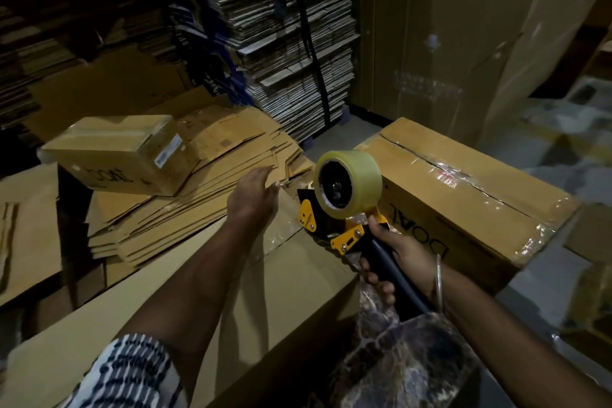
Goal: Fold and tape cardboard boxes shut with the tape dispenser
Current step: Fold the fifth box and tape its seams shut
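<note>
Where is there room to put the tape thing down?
The tape dispenser is in the right hand. Free patches: the near end of the long box, beside the left hand's forearm, and the top of the taped box to the right. The flat cardboard stack is crowded, with a small box on it.

Taped box (463, 205) at 3 o'clock — side print "BOAT", seen inverted. Small box (122, 152) at 9 o'clock — handwriting and white label illegible.
</note>
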`<state>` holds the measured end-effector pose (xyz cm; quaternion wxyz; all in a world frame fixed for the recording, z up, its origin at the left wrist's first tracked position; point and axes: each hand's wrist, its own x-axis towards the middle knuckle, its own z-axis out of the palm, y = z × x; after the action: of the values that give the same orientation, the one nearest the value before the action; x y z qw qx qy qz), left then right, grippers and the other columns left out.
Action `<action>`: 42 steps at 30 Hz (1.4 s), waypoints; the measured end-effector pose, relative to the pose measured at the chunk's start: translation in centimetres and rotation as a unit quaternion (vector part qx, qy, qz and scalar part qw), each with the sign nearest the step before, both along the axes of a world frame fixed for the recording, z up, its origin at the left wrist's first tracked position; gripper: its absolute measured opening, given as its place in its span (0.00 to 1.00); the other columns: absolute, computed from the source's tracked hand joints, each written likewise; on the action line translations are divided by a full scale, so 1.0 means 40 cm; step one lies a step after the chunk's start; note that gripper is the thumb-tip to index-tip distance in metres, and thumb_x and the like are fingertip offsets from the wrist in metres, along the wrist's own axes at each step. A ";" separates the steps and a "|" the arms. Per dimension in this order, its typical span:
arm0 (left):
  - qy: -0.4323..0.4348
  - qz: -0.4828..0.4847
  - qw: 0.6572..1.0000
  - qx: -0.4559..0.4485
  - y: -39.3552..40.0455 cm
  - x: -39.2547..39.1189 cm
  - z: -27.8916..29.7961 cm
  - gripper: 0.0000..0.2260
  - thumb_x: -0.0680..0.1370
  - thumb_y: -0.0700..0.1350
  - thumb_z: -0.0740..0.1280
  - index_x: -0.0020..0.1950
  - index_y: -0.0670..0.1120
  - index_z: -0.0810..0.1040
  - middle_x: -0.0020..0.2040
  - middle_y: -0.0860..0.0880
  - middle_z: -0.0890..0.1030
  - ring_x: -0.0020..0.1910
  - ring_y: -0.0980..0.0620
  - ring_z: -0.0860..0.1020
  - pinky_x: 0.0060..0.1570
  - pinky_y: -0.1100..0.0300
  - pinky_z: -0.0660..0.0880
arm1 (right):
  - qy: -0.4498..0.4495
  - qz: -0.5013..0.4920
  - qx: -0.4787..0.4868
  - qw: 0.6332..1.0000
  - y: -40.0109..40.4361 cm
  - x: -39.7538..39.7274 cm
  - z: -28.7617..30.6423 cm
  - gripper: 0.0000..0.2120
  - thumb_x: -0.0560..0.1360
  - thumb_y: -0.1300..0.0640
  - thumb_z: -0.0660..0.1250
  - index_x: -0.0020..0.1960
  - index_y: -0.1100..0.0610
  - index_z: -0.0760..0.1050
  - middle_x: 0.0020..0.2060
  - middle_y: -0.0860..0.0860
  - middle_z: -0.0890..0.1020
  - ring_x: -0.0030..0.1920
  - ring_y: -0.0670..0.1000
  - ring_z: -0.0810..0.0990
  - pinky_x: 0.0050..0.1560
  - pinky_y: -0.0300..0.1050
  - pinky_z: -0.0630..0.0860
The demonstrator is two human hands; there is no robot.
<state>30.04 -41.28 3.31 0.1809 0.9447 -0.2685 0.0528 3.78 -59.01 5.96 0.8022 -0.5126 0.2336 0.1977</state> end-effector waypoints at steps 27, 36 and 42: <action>0.058 -0.064 0.969 0.231 0.133 0.047 0.069 0.23 0.81 0.68 0.50 0.75 0.66 0.64 0.79 0.66 0.58 0.81 0.52 0.51 0.71 0.31 0.53 | 0.008 0.064 -0.028 0.998 0.014 0.083 0.028 0.34 0.73 0.28 0.58 0.38 0.60 0.73 0.29 0.56 0.71 0.20 0.50 0.67 0.21 0.37 0.65; -0.006 -0.079 0.977 0.198 0.099 -0.005 0.076 0.21 0.83 0.55 0.56 0.77 0.61 0.62 0.77 0.56 0.66 0.80 0.51 0.55 0.75 0.33 0.45 | 0.000 0.068 -0.001 0.998 0.008 -0.011 0.007 0.34 0.74 0.29 0.57 0.37 0.61 0.73 0.28 0.57 0.71 0.18 0.50 0.68 0.19 0.38 0.67; 0.033 -0.204 0.969 0.139 0.063 -0.064 0.065 0.15 0.81 0.44 0.62 0.67 0.50 0.78 0.64 0.50 0.77 0.64 0.49 0.72 0.58 0.55 0.68 | -0.007 0.064 0.010 0.998 0.010 -0.013 0.013 0.33 0.74 0.30 0.56 0.37 0.61 0.73 0.28 0.56 0.70 0.18 0.49 0.67 0.19 0.37 0.66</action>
<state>27.50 -38.75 5.93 0.0637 0.8872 -0.4537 -0.0544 3.24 -58.60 6.48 0.7945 -0.5197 0.1929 0.2479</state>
